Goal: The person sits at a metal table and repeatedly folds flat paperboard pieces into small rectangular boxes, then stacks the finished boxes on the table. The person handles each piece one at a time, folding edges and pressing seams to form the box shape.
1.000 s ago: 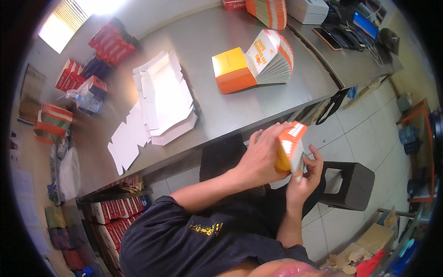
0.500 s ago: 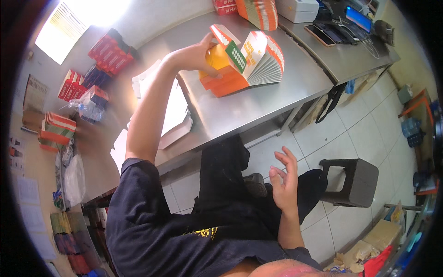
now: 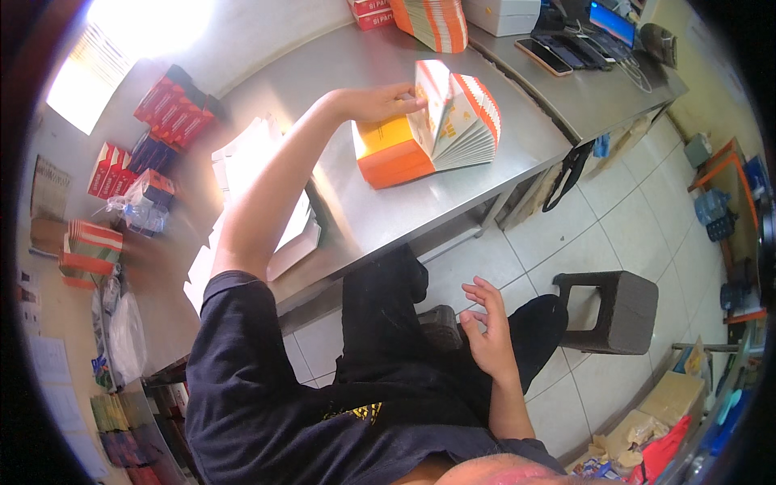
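Observation:
On the metal table, a row of flat folded cartons [image 3: 477,133], orange and white, fans out behind a yellow and orange block of cartons [image 3: 396,153]. My left hand [image 3: 376,105] reaches over the block from the left. Its fingers close on the edge of an upright orange and white folded carton [image 3: 434,85]; part of the grip is hidden. My right hand [image 3: 488,335] hovers over my lap, palm up, fingers apart and holding nothing.
White sheets of card [image 3: 287,230] lie under my left forearm. Red boxes [image 3: 174,109] stand by the wall, and another carton stack [image 3: 428,23] is at the back. A laptop [image 3: 612,24] and phone [image 3: 543,56] sit right. A dark stool [image 3: 618,311] stands on the floor.
My left hand has left the yellow and orange block and moved right onto an upright carton. The green panel no longer shows. My right hand stays over my lap.

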Tool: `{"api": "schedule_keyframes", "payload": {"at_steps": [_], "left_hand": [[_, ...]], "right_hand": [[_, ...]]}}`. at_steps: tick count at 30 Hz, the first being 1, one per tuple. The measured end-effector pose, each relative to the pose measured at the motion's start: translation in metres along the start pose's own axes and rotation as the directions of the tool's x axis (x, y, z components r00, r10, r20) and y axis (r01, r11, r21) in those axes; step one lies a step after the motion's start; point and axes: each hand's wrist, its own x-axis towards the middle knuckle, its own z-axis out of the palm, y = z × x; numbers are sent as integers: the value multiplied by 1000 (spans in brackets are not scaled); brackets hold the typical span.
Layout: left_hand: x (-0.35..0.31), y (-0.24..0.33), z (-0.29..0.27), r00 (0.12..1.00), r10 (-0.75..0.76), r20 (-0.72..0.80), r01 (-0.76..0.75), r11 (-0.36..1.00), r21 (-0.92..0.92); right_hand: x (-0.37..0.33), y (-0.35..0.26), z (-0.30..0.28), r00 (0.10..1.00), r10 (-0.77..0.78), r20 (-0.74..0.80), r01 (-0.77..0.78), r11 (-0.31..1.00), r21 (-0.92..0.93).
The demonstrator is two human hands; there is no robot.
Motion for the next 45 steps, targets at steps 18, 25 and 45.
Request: {"api": "schedule_keyframes", "payload": {"at_steps": [18, 25, 45], "left_hand": [[29, 44, 28, 923, 384, -8, -380, 916, 128], [23, 86, 24, 977, 167, 134, -204, 915, 349], [-285, -69, 74, 927, -271, -260, 229, 956, -182]], "right_hand": [[11, -1, 5, 1000, -10, -14, 10, 1000, 7], [9, -5, 9, 999, -24, 40, 25, 1000, -9], [-1, 25, -9, 996, 68, 50, -73, 993, 98]]}}
